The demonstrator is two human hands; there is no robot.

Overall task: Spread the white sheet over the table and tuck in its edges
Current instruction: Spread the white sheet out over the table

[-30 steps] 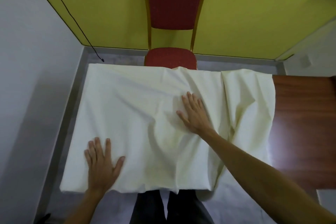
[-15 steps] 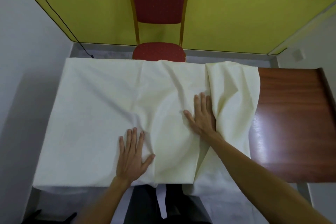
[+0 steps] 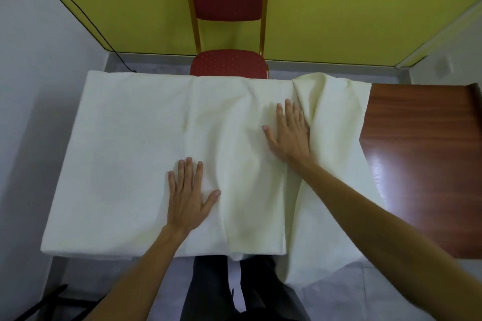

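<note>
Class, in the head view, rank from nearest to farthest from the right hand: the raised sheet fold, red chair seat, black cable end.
1. Raised sheet fold, against the right side of the right hand.
2. Red chair seat, beyond the far edge of the table.
3. Black cable end, far back left.

a white sheet (image 3: 135,138) lies spread over most of a dark reddish wooden bench (image 3: 417,164). left of the left hand (image 3: 186,198) the cloth lies smooth and flat, reaching the bench's left end. between the two hands it ripples in soft lengthwise folds. just right of the right hand (image 3: 289,135) it bunches into a raised fold, and beyond that the glossy bench top is bare. below the right forearm a flap hangs off the front edge.
</note>
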